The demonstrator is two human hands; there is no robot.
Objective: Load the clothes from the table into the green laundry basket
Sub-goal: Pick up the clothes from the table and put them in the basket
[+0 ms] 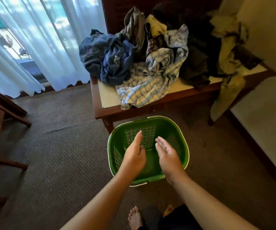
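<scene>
- While clothes (150,63) sit piled across the tabletop (107,95), plaid shirt (147,87) drapes over its front edge.
- basket (186,146) stands on carpet (67,155), just in front of that edge.
- Over basket: left hand (134,154) and right hand (168,154), fingers straight, gripping nothing, palms facing, apart.

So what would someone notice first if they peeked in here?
Probably the big messy pile of clothes heaped on the wooden table, with a checked shirt spilling over the front edge. Next comes the bright green laundry basket on the carpet just in front of the table, with no clothes in it.
</scene>
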